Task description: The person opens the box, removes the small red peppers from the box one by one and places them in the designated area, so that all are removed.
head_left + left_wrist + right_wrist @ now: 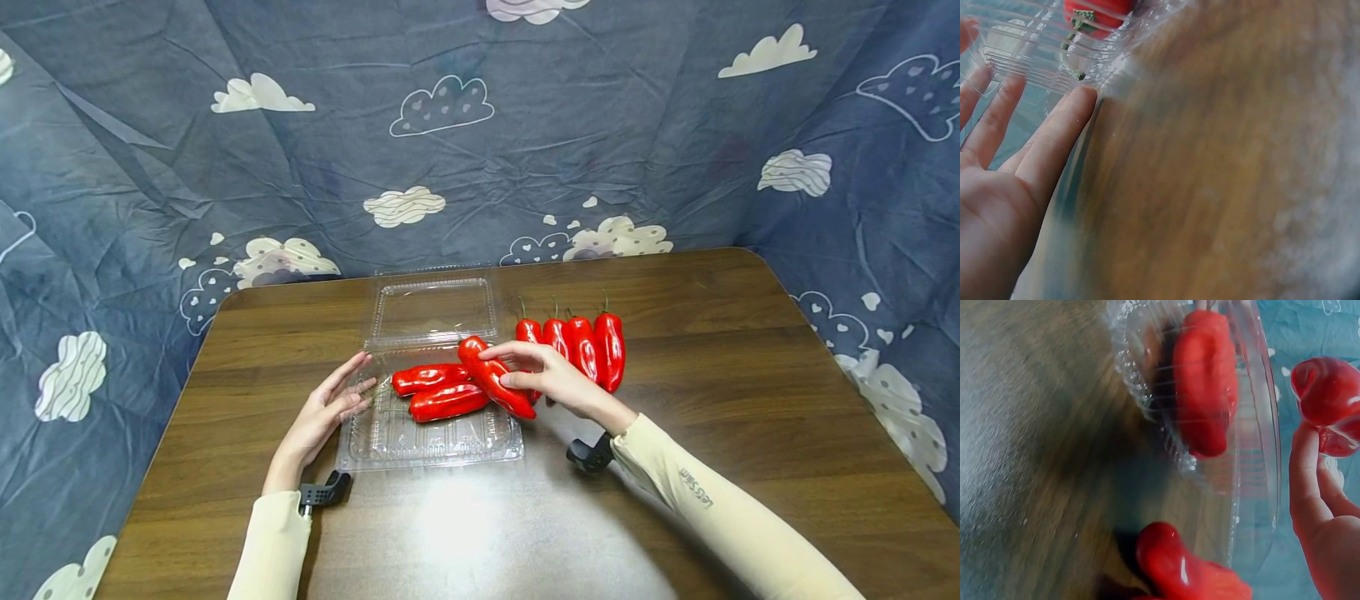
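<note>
right hand (551, 377): pinching red pepper (491, 377) | left hand (324, 414): spread, beside clear container (431, 460) | between hands: two peppers (448, 402) inside | beyond right hand: pepper row (585, 348)

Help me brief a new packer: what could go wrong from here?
The glossy held pepper could slip, as the right hand pinches it with its fingers. It might land across the two peppers in the clear container. That container looks thin and could slide if bumped: the left hand isn't gripping it.
</note>
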`<state>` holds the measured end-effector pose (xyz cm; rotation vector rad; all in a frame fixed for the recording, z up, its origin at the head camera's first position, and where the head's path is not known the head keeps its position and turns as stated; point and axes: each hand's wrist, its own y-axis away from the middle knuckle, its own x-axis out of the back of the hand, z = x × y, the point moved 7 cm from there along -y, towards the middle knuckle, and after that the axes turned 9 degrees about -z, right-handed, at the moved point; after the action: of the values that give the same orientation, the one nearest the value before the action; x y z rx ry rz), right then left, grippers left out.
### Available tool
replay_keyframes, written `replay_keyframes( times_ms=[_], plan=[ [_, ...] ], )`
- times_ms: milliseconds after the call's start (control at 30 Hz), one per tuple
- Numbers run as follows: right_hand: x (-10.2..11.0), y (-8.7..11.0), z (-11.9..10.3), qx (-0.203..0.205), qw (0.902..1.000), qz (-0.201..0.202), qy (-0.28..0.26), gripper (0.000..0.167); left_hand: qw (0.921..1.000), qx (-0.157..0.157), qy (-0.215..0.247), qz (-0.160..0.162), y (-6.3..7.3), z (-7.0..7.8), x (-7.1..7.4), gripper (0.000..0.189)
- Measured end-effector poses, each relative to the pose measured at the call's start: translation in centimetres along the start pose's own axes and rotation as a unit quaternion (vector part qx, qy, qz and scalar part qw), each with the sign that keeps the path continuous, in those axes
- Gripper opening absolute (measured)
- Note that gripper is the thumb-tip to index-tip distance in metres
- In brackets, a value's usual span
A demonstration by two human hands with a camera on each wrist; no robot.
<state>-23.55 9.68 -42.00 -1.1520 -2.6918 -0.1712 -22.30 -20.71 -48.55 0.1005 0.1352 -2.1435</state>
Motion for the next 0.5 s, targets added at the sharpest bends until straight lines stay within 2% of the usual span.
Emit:
replay_keyframes(
  times_ms=[267,500],
  plan=[
    [0.9,0.7,0.6,0.008,0.9997,0.014,-0.020,0.041,1.0000,0.002,0.002,0.000,0.0,0.0,0.0,0.061],
    [1.9,1.6,0.9,-0.001,0.9987,0.040,-0.032,0.041,1.0000,0.006,0.001,0.002,0.0,0.0,-0.1,0.061]
  ],
)
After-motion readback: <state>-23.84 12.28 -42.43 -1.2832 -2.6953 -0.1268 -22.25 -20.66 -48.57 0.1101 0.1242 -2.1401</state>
